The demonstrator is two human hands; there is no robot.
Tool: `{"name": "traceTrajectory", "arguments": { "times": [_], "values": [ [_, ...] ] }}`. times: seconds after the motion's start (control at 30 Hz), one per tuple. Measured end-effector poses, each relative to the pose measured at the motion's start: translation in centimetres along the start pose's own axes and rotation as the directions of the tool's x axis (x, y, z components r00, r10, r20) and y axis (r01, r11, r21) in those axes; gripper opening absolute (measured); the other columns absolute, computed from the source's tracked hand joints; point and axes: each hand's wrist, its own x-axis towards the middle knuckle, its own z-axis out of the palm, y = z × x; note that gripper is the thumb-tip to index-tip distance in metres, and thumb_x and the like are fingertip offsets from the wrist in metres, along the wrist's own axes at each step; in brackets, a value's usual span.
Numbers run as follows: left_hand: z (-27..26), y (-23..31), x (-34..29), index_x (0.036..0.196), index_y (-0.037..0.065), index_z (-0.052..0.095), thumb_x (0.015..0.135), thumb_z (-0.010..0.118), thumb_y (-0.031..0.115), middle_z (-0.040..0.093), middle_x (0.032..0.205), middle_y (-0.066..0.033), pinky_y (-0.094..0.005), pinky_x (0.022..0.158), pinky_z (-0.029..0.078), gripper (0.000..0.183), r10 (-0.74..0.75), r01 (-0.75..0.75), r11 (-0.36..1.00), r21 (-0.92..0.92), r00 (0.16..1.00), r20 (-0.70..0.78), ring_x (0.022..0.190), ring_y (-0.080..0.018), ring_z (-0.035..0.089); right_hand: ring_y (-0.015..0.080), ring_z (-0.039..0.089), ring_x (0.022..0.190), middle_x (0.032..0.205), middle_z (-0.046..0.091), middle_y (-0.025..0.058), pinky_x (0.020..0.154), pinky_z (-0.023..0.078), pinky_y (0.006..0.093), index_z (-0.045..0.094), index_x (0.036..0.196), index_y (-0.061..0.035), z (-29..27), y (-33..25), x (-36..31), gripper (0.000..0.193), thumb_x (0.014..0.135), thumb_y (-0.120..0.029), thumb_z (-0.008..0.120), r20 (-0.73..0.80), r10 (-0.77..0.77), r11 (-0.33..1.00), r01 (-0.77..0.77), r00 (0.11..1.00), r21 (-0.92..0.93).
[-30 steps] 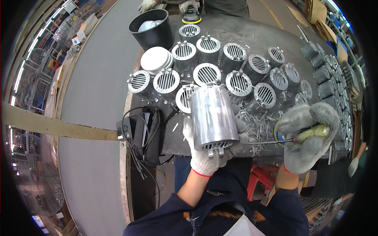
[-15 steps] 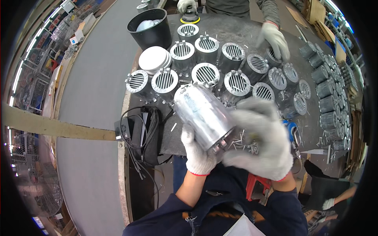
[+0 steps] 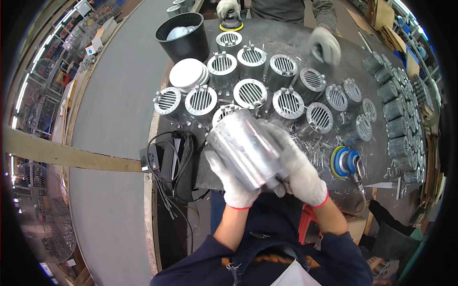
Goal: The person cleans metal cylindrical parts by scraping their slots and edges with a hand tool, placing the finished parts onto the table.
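Observation:
A shiny metal cylinder lies tilted between my two gloved hands, above the near side of the dark table. My left hand is wrapped round its left side and lower end. On the opposite side, my right hand grips it, with some fingers hidden behind the metal. Just beyond stand several like cylinders with slotted round tops, among them one grated cylinder. To the right of my right hand rests a blue sander with a hose. Small metal slivers lie scattered close by.
A black bucket and a stack of white discs stand at the far left. Across the table a co-worker's gloved hand holds another sander. Cables and a black bag hang at the left edge. More cylinders are piled at right.
My right hand has moved in from the right and closed on the cylinder, uncovering the blue sander. The co-worker's free hand has drawn back from a cylinder.

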Motion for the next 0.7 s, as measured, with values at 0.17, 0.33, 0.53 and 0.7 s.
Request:
{"name": "traceTrajectory", "arguments": {
  "times": [0.17, 0.33, 0.53, 0.7],
  "values": [
    [0.3, 1.1, 0.0, 0.159, 0.009, 0.042, 0.095, 0.043, 0.087, 0.059, 0.144, -0.0195, -0.0566, 0.110, 0.053, 0.102, -0.159, 0.157, 0.979, -0.130, 0.987, -0.003, 0.129, -0.0421, 0.062, 0.0035, 0.044, 0.044, 0.067, 0.061, -0.0012, 0.042, 0.033, 0.0189, 0.059, 0.136, 0.0000, -0.9, -1.0, -0.4, 0.079, 0.098, -0.069, 0.064, -0.049, -0.056, 0.952, 0.038, 0.997, -0.303],
    [1.0, 1.3, 0.4, 0.155, 0.006, 0.047, 0.093, 0.036, 0.091, 0.064, 0.134, -0.0235, -0.0650, 0.104, 0.055, 0.106, -0.342, 0.352, 0.911, -0.216, 0.936, 0.086, 0.117, -0.0438, 0.069, 0.0082, 0.054, 0.055, 0.090, 0.067, 0.0089, 0.049, 0.042, 0.0209, 0.058, 0.127, 0.0006, -1.6, -0.9, -1.1, 0.028, 0.104, -0.014, 0.055, -0.314, -0.350, 0.936, 0.315, 0.883, -0.158],
    [0.7, 1.2, 0.3, 0.153, 0.007, 0.049, 0.098, 0.033, 0.086, 0.066, 0.131, -0.0225, -0.0651, 0.109, 0.052, 0.097, -0.370, 0.374, 0.886, -0.275, 0.927, 0.069, 0.121, -0.0410, 0.067, 0.0150, 0.055, 0.048, 0.072, 0.060, 0.0112, 0.047, 0.043, 0.0262, 0.053, 0.116, -0.0006, -2.1, -0.9, -1.8, 0.034, 0.114, -0.034, 0.049, -0.232, -0.442, 0.885, 0.378, 0.866, -0.272],
    [0.0, 1.0, -0.1, 0.151, 0.010, 0.054, 0.106, 0.043, 0.068, 0.067, 0.137, -0.0166, -0.0613, 0.116, 0.045, 0.074, -0.297, 0.382, 0.845, -0.375, 0.917, 0.267, 0.130, -0.0368, 0.062, 0.0092, 0.056, 0.052, 0.077, 0.065, 0.0074, 0.052, 0.044, 0.0233, 0.060, 0.111, 0.0012, -2.5, -0.8, -1.9, 0.030, 0.109, -0.029, 0.057, -0.169, -0.429, 0.856, 0.340, 0.887, -0.388]
  ]
}}
